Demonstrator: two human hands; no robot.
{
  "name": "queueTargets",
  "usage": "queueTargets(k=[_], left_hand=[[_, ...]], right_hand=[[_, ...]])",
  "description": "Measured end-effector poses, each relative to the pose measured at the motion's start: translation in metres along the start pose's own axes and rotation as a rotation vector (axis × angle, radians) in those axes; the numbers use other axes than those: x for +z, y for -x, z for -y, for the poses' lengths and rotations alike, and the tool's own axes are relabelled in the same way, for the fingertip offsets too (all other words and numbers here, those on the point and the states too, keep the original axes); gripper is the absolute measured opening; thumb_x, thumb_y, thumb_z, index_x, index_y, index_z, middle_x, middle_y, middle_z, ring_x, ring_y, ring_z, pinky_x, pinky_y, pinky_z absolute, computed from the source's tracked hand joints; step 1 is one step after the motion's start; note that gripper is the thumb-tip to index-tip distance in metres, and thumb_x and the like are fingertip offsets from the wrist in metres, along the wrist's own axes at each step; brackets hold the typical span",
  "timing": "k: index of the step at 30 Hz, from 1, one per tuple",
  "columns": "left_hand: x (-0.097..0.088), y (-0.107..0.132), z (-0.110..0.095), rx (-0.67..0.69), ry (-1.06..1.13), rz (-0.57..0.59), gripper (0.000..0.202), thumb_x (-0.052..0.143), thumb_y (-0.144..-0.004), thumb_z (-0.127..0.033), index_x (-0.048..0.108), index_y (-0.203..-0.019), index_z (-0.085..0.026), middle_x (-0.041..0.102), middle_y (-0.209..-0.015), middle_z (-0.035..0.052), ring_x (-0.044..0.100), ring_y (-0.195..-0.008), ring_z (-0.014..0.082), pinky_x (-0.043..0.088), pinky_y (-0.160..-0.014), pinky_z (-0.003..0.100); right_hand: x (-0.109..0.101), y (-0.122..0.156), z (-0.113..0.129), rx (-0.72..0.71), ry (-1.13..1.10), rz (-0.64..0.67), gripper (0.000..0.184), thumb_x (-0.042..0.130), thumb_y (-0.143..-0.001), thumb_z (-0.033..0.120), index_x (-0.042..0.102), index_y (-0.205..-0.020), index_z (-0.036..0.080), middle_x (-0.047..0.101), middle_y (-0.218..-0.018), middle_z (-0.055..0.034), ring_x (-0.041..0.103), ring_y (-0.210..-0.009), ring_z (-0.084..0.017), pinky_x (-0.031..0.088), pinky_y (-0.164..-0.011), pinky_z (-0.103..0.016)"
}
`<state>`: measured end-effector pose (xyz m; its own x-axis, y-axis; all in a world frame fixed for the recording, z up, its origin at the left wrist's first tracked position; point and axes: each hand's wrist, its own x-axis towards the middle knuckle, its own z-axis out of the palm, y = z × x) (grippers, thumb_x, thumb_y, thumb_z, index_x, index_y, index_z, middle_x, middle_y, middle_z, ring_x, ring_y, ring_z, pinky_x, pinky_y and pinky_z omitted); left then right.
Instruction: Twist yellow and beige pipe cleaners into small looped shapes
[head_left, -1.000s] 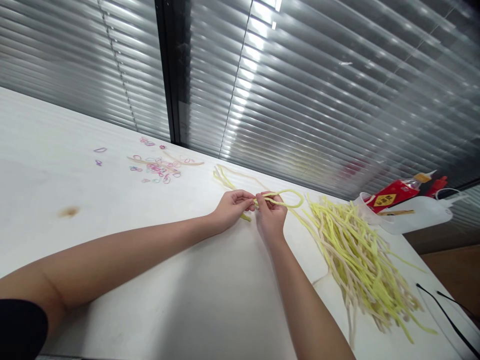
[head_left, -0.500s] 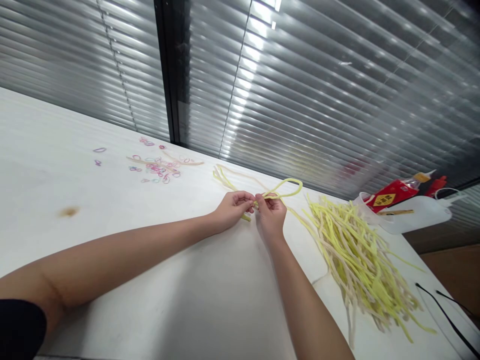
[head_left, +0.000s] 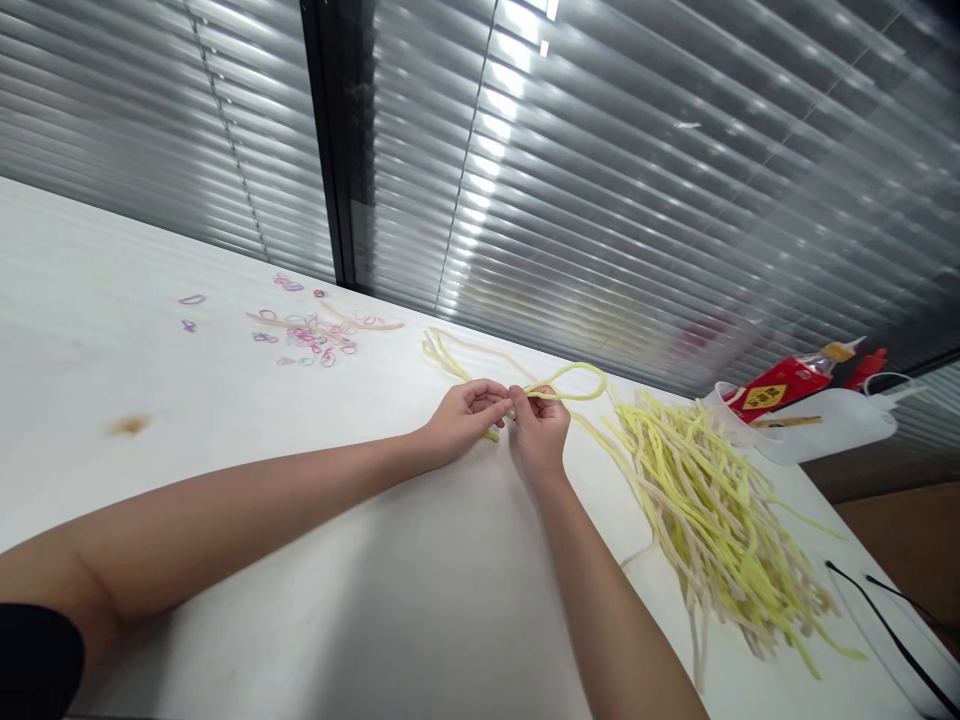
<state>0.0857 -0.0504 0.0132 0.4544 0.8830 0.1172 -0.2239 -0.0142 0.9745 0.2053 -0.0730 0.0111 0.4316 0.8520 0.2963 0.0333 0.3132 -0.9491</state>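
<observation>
Fingertips of my left hand point(head_left: 471, 418) and my right hand point(head_left: 540, 425) meet over the table, both closed on a yellow cord point(head_left: 589, 367). The cord bends into a loop above and to the right of my right hand. Its gripped part is mostly hidden by my fingers, so I cannot tell whether it is knotted there. Beyond my left hand lie more yellow and beige cord ends point(head_left: 442, 352). A short yellow piece shows just under the left fingers.
A large heap of yellow and beige cords point(head_left: 720, 520) covers the right side of the white table point(head_left: 247, 560). Behind it are a plastic cup point(head_left: 726, 418), a red-labelled bottle point(head_left: 780, 388) and a white bottle point(head_left: 847, 425). Small coloured rubber bands point(head_left: 307, 335) lie scattered back left; eyeglasses point(head_left: 892, 625) front right.
The cord loop sits slightly lower and flatter, and my fingertips have drawn a little closer together. The whole view has shifted slightly.
</observation>
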Motion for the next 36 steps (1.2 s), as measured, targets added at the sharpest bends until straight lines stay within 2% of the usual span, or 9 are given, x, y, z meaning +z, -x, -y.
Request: queueTargets(k=[4, 9, 18, 27, 31, 36], left_hand=[[-0.0026, -0.0008, 0.0022, 0.015, -0.063, 0.036, 0.026, 0.063, -0.077, -0.038, 0.065, -0.087, -0.014, 0.065, -0.077, 0.0038, 0.059, -0.067, 0.0126, 0.045, -0.062, 0.024], [-0.0038, -0.0016, 0.0043, 0.019, -0.102, 0.055, 0.022, 0.062, -0.077, -0.035, 0.066, -0.083, -0.013, 0.064, -0.074, 0.0029, 0.059, -0.069, 0.0134, 0.046, -0.064, 0.025], [-0.0036, -0.0017, 0.0051, -0.014, -0.049, 0.063, 0.019, 0.062, -0.077, -0.033, 0.061, -0.075, -0.014, 0.058, -0.066, -0.0001, 0.055, -0.064, 0.0112, 0.042, -0.061, 0.023], [-0.0020, -0.0008, 0.0026, -0.053, 0.041, 0.096, 0.016, 0.064, -0.073, -0.028, 0.059, -0.071, -0.013, 0.054, -0.063, -0.0018, 0.052, -0.059, 0.0092, 0.041, -0.059, 0.022], [-0.0009, 0.0005, -0.0002, -0.061, 0.029, 0.101, 0.015, 0.064, -0.072, -0.027, 0.059, -0.069, -0.013, 0.053, -0.062, -0.0018, 0.051, -0.057, 0.0091, 0.040, -0.058, 0.022], [-0.0018, 0.0019, -0.0025, -0.040, -0.056, 0.184, 0.023, 0.060, -0.078, -0.030, 0.058, -0.063, -0.013, 0.052, -0.057, -0.0013, 0.050, -0.055, 0.0096, 0.037, -0.055, 0.022]], right_hand=[[0.0001, -0.0001, -0.0023, 0.005, -0.002, 0.002, 0.028, 0.067, -0.072, 0.035, 0.048, -0.063, 0.017, 0.045, -0.054, 0.0068, 0.043, -0.051, -0.007, 0.037, -0.052, -0.021], [0.0011, 0.0002, -0.0044, 0.057, -0.015, -0.016, 0.026, 0.069, -0.070, 0.037, 0.052, -0.069, 0.016, 0.050, -0.057, 0.0055, 0.044, -0.051, -0.008, 0.037, -0.050, -0.021], [0.0001, 0.0020, 0.0011, 0.059, -0.027, 0.051, 0.029, 0.068, -0.071, 0.041, 0.052, -0.066, 0.018, 0.048, -0.053, 0.0065, 0.041, -0.047, -0.007, 0.035, -0.047, -0.021], [-0.0033, 0.0020, -0.0067, 0.047, 0.044, 0.006, 0.032, 0.061, -0.076, 0.047, 0.064, -0.069, 0.016, 0.042, -0.048, 0.0060, 0.036, -0.046, -0.008, 0.032, -0.048, -0.023], [-0.0030, 0.0006, -0.0071, 0.063, 0.044, 0.028, 0.034, 0.058, -0.078, 0.048, 0.068, -0.073, 0.016, 0.044, -0.048, 0.0054, 0.039, -0.046, -0.009, 0.035, -0.050, -0.024], [-0.0003, 0.0012, -0.0083, 0.059, 0.031, 0.091, 0.039, 0.053, -0.080, 0.052, 0.071, -0.075, 0.017, 0.050, -0.054, 0.0018, 0.048, -0.052, -0.011, 0.039, -0.052, -0.025]])
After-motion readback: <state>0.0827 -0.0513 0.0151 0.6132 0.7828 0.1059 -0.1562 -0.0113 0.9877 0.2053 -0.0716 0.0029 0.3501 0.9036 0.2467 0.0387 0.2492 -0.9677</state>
